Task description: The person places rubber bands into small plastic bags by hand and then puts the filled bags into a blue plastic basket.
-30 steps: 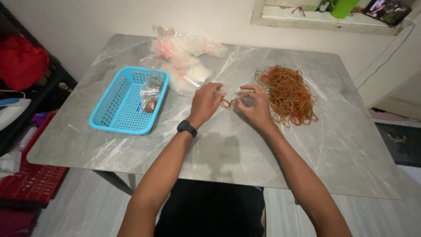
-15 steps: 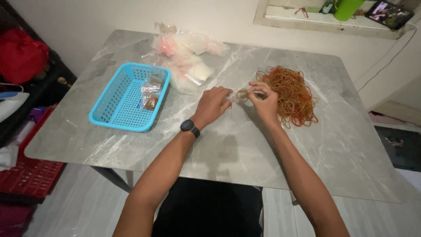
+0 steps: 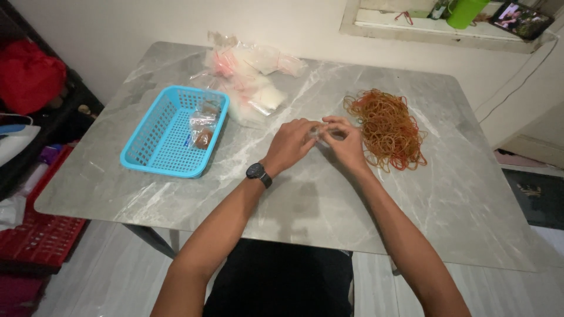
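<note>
My left hand (image 3: 292,144) and my right hand (image 3: 345,141) meet over the middle of the grey marble table (image 3: 305,217). Together they pinch a small clear plastic bag (image 3: 319,134) between the fingertips; what is inside it is hidden by my fingers. A black watch (image 3: 258,174) sits on my left wrist. Just right of my right hand lies a loose heap of orange-brown rubber bands (image 3: 388,126).
A blue plastic basket (image 3: 154,154) at the left holds small filled bags (image 3: 202,126). A pile of empty clear bags (image 3: 249,76) lies at the back. Red items and a red crate (image 3: 35,238) stand left of the table. A window ledge runs along the back right.
Both hands have stayed together near the rubber band heap, working the small bag; the right hand reached to the heap's edge and came back slightly left.
</note>
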